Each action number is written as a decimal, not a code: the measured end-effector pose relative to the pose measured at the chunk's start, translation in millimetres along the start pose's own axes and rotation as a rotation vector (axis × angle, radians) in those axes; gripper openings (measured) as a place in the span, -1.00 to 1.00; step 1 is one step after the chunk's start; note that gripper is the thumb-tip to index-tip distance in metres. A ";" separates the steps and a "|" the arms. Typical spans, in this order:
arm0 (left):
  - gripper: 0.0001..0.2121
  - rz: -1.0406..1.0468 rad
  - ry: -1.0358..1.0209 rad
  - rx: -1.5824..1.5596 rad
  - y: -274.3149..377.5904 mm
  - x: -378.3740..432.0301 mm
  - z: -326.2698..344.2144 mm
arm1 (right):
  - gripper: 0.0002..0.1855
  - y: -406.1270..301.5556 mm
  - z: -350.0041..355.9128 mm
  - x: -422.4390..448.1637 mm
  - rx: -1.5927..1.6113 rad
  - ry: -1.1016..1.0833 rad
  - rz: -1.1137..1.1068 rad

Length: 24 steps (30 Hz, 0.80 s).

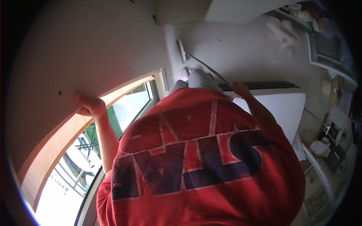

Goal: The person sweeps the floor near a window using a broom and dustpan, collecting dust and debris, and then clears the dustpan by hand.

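Note:
My right hand [241, 91] is closed around the upper end of a metal broom handle [210, 68]. The handle slopes away to a broom head [182, 51] with dark bristles, down on the pale floor [234, 45] past my feet [185, 73]. To the left, my raised left hand [94, 106] is at the wall's edge [113, 89] above the window opening, one digit up against the wall and the others curled. Whether it grips the edge I cannot tell. My red sweatshirt [175, 206] fills the lower middle.
A bright window [131, 99] runs along my left. On my right lies a white slab-like surface [285, 104] with a long dark piece [263, 85] along its far edge. Something white and fluffy [282, 32] is on the floor farther off. Cluttered furniture [336, 124] lines the far right.

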<state>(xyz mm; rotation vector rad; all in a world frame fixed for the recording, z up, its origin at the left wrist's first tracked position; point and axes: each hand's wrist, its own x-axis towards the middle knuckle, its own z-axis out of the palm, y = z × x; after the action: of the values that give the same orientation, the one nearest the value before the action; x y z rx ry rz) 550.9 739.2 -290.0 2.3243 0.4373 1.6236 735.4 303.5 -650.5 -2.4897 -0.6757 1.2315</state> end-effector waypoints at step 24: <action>-0.60 -0.251 0.124 0.231 12.1 -1.3 -3.2 | -0.60 89.8 -68.9 3.1 -0.120 0.096 -0.222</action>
<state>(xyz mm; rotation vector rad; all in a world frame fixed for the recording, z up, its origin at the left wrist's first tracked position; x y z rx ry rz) 548.6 727.7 -285.3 2.2191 0.9496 1.6723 817.8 225.6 -651.2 -2.4682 -0.9961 1.0126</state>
